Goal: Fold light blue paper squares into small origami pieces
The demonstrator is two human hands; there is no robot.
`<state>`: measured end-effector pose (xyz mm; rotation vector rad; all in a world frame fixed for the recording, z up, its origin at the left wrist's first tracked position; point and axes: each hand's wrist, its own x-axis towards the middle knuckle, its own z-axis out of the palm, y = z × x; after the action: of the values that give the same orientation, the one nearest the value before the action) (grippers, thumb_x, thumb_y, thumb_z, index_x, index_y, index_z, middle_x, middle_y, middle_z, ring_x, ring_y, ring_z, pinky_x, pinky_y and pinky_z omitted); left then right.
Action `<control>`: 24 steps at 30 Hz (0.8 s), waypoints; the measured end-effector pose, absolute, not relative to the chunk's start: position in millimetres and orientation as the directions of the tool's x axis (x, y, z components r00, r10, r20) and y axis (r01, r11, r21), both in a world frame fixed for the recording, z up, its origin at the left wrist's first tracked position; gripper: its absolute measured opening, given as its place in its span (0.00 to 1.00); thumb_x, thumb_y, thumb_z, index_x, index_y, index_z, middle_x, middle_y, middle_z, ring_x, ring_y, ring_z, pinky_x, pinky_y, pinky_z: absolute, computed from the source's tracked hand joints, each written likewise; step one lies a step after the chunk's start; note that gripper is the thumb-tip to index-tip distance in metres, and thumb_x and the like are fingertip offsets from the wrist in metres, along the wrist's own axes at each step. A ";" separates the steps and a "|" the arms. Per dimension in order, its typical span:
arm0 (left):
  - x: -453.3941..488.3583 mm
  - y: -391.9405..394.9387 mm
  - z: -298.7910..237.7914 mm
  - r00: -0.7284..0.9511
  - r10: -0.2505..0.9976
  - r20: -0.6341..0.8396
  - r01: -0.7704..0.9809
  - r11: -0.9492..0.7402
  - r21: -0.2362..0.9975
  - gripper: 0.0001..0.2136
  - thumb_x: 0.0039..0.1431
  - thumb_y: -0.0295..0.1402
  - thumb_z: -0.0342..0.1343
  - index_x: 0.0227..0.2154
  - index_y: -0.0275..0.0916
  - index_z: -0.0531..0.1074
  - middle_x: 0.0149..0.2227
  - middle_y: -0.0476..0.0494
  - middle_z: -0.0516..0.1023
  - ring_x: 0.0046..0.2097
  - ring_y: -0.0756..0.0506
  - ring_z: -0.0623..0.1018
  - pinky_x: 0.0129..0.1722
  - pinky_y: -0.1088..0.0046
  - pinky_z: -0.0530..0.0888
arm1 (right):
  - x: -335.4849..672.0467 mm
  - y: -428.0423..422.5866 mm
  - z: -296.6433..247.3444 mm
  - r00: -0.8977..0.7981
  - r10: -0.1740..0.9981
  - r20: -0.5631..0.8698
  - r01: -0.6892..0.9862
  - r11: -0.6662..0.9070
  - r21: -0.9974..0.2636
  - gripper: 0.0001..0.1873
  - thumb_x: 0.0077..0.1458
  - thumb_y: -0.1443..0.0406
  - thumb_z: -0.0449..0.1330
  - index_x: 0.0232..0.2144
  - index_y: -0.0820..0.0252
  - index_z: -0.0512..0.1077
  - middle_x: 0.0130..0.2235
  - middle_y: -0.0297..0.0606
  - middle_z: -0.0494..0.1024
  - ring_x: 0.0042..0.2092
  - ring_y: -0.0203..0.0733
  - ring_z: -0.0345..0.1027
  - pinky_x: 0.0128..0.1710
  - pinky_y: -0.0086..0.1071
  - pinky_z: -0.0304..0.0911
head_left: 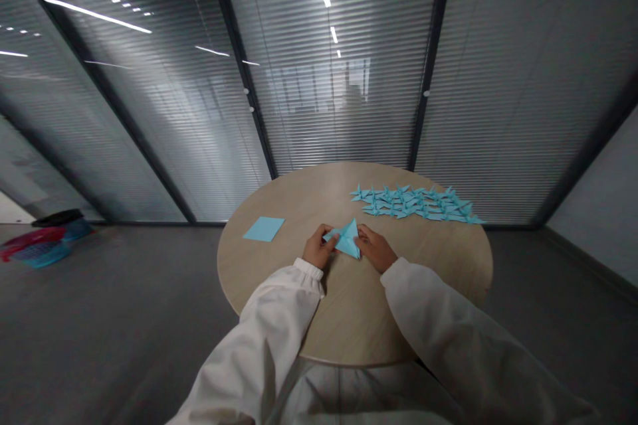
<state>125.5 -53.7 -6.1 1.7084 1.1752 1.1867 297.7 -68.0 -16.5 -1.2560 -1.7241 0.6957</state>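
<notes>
A light blue sheet of origami paper [349, 238], partly folded with pointed flaps, is held up between my two hands just above the table. My left hand [319, 247] pinches its left side, thumb on top. At the right edge, my right hand [375, 247] grips the paper between thumb and fingers. Some fingertips are hidden behind the paper. A flat stack or sheet of blue square paper [264, 229] lies on the table to the left. Beyond my right hand, several folded blue paper cranes [413, 202] sit in close rows.
The round wooden table [359, 319] stands before me, its near edge close to my body. Glass panels with blinds [343, 119] rise behind it. On the floor at far left are a blue and red plastic basket [40, 249] and a dark-rimmed one [64, 220].
</notes>
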 end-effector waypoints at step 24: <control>124.4 -47.2 -9.0 0.130 0.958 0.256 -0.052 -0.251 0.967 0.20 0.39 0.47 0.63 0.25 0.34 0.67 0.20 0.52 0.67 0.23 0.54 0.66 0.24 0.79 0.62 | 301.2 -59.1 -27.9 -0.084 0.937 0.338 0.314 0.347 -0.884 0.10 0.48 0.62 0.57 0.35 0.56 0.71 0.32 0.34 0.77 0.34 0.41 0.69 0.36 0.33 0.65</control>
<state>124.4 -47.2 -9.0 1.4287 0.9494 1.3053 301.2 -59.1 -27.9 -1.1506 -1.6125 0.7825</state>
